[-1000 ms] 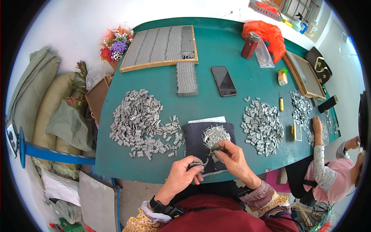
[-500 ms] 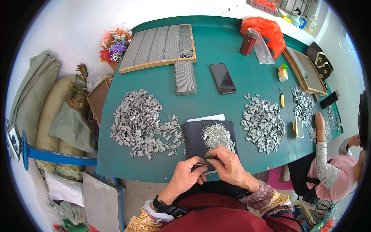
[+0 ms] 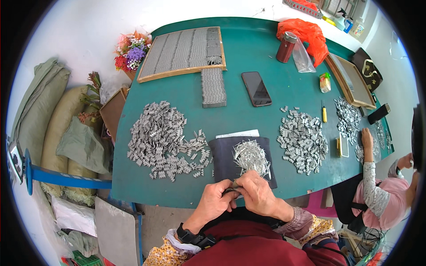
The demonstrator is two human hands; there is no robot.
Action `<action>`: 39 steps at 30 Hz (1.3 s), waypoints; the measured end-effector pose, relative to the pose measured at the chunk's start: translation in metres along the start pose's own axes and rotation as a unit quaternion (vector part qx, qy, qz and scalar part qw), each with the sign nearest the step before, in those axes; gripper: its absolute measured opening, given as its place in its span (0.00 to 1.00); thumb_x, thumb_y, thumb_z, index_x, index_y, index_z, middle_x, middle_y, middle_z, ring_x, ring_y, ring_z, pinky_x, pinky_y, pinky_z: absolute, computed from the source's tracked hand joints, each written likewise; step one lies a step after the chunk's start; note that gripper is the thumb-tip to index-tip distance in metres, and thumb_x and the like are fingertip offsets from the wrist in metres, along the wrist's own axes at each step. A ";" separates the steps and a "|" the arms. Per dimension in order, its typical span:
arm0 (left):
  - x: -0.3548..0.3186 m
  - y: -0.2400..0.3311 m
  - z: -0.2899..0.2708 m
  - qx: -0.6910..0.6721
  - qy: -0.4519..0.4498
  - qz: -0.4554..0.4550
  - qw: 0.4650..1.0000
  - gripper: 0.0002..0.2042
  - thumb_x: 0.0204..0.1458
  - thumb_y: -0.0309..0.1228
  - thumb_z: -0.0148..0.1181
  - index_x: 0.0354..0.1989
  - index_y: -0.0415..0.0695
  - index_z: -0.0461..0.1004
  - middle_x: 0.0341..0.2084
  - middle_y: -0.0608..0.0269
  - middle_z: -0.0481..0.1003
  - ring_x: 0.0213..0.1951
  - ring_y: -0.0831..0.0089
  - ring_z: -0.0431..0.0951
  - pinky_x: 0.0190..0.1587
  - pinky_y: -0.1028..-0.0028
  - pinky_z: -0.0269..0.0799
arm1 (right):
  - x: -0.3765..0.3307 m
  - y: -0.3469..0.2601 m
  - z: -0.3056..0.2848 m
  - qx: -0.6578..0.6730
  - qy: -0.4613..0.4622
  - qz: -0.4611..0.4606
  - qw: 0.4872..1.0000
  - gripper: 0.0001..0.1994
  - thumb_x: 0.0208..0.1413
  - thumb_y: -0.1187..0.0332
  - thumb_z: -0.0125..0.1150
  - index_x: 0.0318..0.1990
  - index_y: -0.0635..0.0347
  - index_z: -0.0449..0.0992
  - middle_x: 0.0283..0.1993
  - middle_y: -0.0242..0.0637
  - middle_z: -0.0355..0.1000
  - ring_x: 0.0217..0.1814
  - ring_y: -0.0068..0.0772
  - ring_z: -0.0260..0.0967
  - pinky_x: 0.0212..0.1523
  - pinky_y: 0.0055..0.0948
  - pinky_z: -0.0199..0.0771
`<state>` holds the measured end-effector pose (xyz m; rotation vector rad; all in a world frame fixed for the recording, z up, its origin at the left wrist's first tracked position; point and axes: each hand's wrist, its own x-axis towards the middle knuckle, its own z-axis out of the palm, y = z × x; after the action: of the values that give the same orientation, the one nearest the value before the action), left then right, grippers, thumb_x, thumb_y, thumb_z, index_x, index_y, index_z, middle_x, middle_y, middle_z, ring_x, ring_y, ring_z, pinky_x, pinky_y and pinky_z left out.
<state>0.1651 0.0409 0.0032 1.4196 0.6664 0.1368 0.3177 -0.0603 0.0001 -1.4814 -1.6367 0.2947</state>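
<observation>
Head view: pinching strip [image 3: 231, 190] in left grip [image 3: 214, 199], pins [image 3: 251, 155] at 1 o'clock; cannot tell right grip's [image 3: 258, 193] hold. Likely light, bendy; take end.

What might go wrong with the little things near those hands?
The small dark piece in the left hand might slip and fall, as it is close to the near edge of the green table.

The right hand might bump the silvery pins heaped just beyond it and scatter them off the dark cloth.
</observation>
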 end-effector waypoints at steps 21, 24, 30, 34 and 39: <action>-0.037 0.028 -0.021 -0.180 0.034 0.072 0.980 0.07 0.53 0.21 0.64 0.39 0.33 0.79 0.23 0.58 0.79 0.20 0.77 0.77 0.17 0.81 0.68 | -0.002 -0.036 -0.010 0.029 0.045 -0.002 0.999 0.20 0.47 0.81 0.63 0.50 0.66 0.73 0.44 0.44 0.72 0.44 0.46 0.69 0.45 0.39 0.72; -0.043 0.024 -0.021 -0.252 0.027 0.089 0.963 0.09 0.52 0.21 0.65 0.41 0.34 0.79 0.23 0.59 0.79 0.19 0.78 0.75 0.17 0.81 0.65 | -0.005 -0.037 -0.006 0.074 0.035 0.022 0.996 0.17 0.49 0.81 0.63 0.48 0.66 0.73 0.40 0.43 0.73 0.40 0.43 0.72 0.43 0.36 0.74; -0.054 0.020 -0.014 -0.239 0.074 0.113 0.962 0.07 0.52 0.22 0.66 0.39 0.34 0.80 0.24 0.61 0.79 0.18 0.79 0.71 0.19 0.81 0.65 | -0.001 -0.061 -0.001 0.198 0.061 0.135 0.969 0.12 0.55 0.79 0.61 0.47 0.67 0.73 0.36 0.39 0.74 0.37 0.28 0.74 0.40 0.28 0.74; -0.057 0.016 -0.010 -0.249 0.082 0.114 0.958 0.07 0.52 0.23 0.66 0.38 0.34 0.80 0.25 0.60 0.79 0.19 0.78 0.73 0.19 0.81 0.65 | -0.004 -0.070 0.002 0.200 0.057 0.144 0.968 0.11 0.56 0.79 0.60 0.47 0.67 0.73 0.34 0.38 0.75 0.37 0.26 0.73 0.40 0.27 0.73; -0.058 0.020 0.004 -0.258 0.068 0.139 0.954 0.07 0.53 0.23 0.64 0.38 0.34 0.79 0.25 0.59 0.79 0.20 0.74 0.77 0.20 0.80 0.66 | -0.018 -0.060 0.008 0.224 0.085 0.175 0.955 0.13 0.56 0.79 0.60 0.49 0.66 0.72 0.36 0.38 0.75 0.39 0.25 0.73 0.42 0.28 0.74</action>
<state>0.1257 0.0137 0.0423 0.9925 0.4903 0.5939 0.2690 -0.0889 0.0290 -1.3875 -1.0736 0.6685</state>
